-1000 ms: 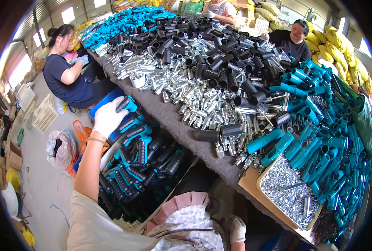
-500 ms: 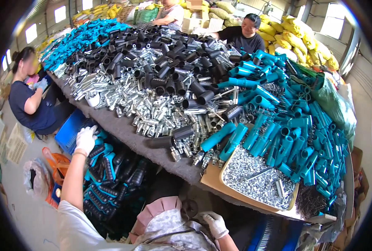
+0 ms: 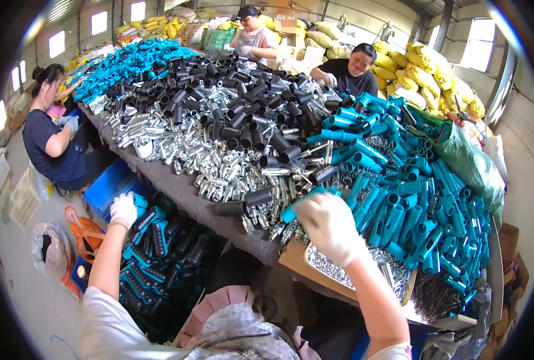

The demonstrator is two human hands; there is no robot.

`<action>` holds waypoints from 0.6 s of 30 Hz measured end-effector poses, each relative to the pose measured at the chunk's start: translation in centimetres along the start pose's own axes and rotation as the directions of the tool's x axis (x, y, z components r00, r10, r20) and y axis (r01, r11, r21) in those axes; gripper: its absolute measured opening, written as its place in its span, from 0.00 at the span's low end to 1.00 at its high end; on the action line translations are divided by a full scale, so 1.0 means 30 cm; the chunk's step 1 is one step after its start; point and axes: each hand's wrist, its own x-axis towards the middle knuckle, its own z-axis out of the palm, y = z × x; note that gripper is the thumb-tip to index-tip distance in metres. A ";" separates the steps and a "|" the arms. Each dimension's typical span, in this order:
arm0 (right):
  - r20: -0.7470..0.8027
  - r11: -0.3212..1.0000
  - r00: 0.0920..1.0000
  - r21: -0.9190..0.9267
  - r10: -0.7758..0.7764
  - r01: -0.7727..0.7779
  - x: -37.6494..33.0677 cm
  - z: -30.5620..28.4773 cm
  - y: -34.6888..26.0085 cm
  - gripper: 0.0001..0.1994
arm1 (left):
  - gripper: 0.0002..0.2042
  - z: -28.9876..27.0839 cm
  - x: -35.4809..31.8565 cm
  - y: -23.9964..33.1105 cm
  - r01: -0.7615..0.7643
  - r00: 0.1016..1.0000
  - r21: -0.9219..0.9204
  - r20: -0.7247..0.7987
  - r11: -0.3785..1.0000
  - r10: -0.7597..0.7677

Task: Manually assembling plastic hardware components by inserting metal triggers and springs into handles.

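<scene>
My left hand, in a white glove, hangs over the near end of a blue crate. Its fingers are curled, and whatever they hold is hidden. Beside and below it lies a heap of teal-and-black ridged handles. My right hand, also gloved in white, reaches over the table's near edge with bent, slightly blurred fingers. Teal tubes lie at its fingertips; I cannot tell whether it grips one. Under its wrist is a tray of small silvery parts.
The table bears heaps of silver metal fittings, black sleeves and teal tubes. Dark springs lie at the right corner. Co-workers sit or stand around the table. An orange bag stands on the floor at left.
My right hand has risen from beside my lap to the teal tubes at the table edge. The left hand has dropped slightly and stays at the crate. The view has shifted a little.
</scene>
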 end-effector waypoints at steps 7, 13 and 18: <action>0.392 0.636 0.863 -0.764 0.318 0.112 0.237 0.238 0.118 0.08 | 0.15 -0.384 -0.335 0.479 -0.674 0.677 -0.495 -0.118 0.548 0.726; 0.510 0.598 0.715 -0.785 0.479 0.160 0.305 0.273 0.076 0.10 | 0.11 -0.439 -0.184 0.934 -0.919 0.393 -0.204 -0.381 0.338 0.837; 0.436 0.573 0.777 -0.810 0.453 0.120 0.303 0.303 0.086 0.08 | 0.09 -0.321 -0.048 1.187 -0.833 0.441 0.219 -0.291 0.507 0.849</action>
